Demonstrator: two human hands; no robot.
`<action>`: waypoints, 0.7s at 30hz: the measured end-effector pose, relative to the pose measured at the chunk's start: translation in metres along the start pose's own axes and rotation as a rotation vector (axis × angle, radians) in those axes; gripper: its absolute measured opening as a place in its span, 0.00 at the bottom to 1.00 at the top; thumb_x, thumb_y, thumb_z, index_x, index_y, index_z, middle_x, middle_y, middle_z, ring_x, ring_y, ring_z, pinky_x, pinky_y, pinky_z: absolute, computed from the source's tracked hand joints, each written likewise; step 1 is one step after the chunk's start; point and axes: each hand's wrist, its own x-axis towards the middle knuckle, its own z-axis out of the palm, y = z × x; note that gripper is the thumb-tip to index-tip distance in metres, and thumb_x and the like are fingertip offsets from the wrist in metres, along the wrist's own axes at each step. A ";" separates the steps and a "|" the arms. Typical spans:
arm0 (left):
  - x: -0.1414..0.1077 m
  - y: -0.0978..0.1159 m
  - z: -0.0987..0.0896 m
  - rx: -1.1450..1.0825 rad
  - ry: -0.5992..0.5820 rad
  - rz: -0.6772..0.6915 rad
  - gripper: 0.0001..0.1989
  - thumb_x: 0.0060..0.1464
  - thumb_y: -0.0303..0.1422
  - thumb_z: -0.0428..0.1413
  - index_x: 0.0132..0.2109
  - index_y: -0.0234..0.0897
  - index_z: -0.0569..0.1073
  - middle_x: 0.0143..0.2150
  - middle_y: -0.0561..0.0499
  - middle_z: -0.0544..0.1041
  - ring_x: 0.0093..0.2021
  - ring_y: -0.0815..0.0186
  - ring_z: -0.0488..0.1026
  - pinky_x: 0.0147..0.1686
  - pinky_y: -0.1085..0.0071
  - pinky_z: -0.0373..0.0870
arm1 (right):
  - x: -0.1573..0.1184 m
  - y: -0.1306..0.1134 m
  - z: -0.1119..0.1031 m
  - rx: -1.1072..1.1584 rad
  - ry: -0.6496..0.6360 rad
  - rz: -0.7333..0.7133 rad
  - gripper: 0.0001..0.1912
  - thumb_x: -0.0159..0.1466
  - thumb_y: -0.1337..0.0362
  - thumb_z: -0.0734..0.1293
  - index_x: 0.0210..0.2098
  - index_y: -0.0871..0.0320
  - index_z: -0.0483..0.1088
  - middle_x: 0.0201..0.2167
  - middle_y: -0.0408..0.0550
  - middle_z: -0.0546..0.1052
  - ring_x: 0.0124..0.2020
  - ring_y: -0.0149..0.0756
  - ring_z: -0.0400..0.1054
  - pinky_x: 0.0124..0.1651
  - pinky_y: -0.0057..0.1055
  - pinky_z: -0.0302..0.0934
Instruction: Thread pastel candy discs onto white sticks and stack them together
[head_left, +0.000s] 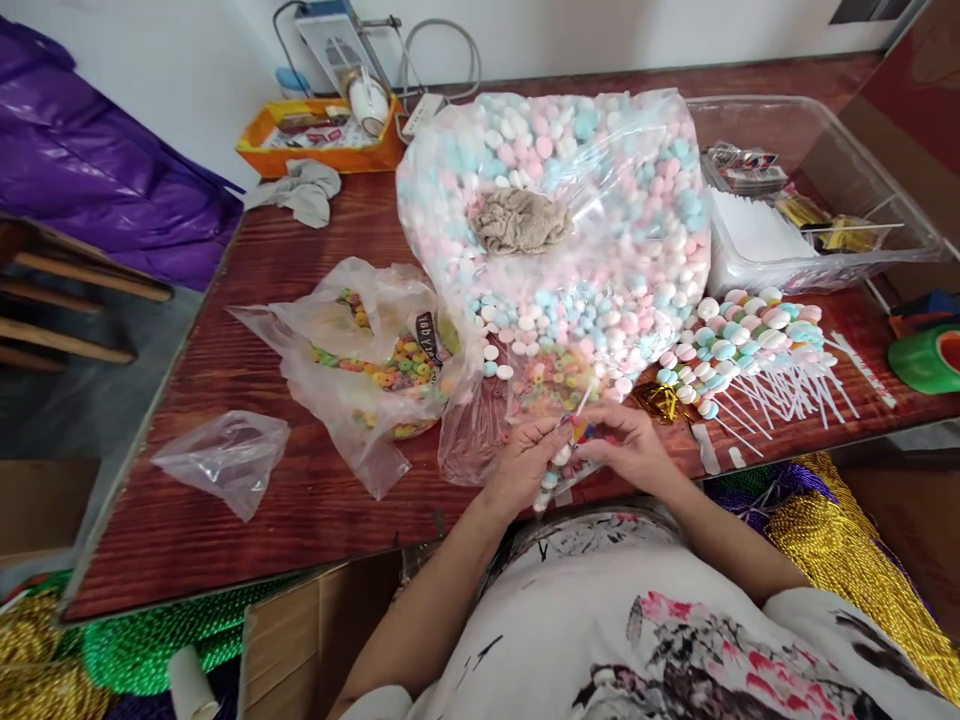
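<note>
My left hand (526, 462) is closed on a short stick strung with pastel pieces (553, 474), near the table's front edge. Close beside it, my right hand (626, 445) has its fingers bent near the stick's upper end; what its fingertips hold, if anything, is too small to make out. Behind my hands lies a clear bag of colourful rings (551, 380). A large clear bag of pink, white and blue pieces (600, 230) fills the middle of the table, with a crumpled beige cloth (523, 221) on top. Finished-looking pastel sticks (742, 345) are piled to the right.
An open bag of rings (375, 370) and a small clear bag (229, 458) lie left. An orange box (322, 155) stands back left, a clear plastic bin (825, 260) back right. Green tape (926, 360) sits at the right edge, gold tinsel (664, 401) near my right hand.
</note>
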 end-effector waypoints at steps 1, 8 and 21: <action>-0.001 0.002 0.000 0.079 -0.025 0.005 0.24 0.55 0.54 0.57 0.30 0.34 0.71 0.20 0.55 0.69 0.17 0.74 0.63 0.17 0.77 0.55 | -0.004 0.004 0.004 -0.003 0.016 -0.014 0.09 0.57 0.58 0.74 0.33 0.55 0.76 0.29 0.42 0.74 0.27 0.29 0.68 0.31 0.28 0.66; -0.004 0.012 -0.018 0.310 -0.356 -0.117 0.23 0.60 0.51 0.52 0.31 0.34 0.69 0.25 0.53 0.68 0.25 0.72 0.62 0.25 0.76 0.59 | -0.002 0.004 0.008 -0.582 0.032 -0.392 0.09 0.64 0.68 0.63 0.28 0.57 0.70 0.25 0.43 0.73 0.27 0.29 0.67 0.32 0.27 0.62; -0.008 0.008 -0.022 0.169 -0.859 -0.393 0.25 0.58 0.52 0.53 0.26 0.35 0.64 0.21 0.55 0.62 0.21 0.72 0.58 0.23 0.73 0.58 | -0.022 -0.017 -0.022 -1.320 -0.532 -0.833 0.12 0.69 0.69 0.59 0.46 0.56 0.72 0.37 0.46 0.78 0.51 0.40 0.62 0.57 0.51 0.46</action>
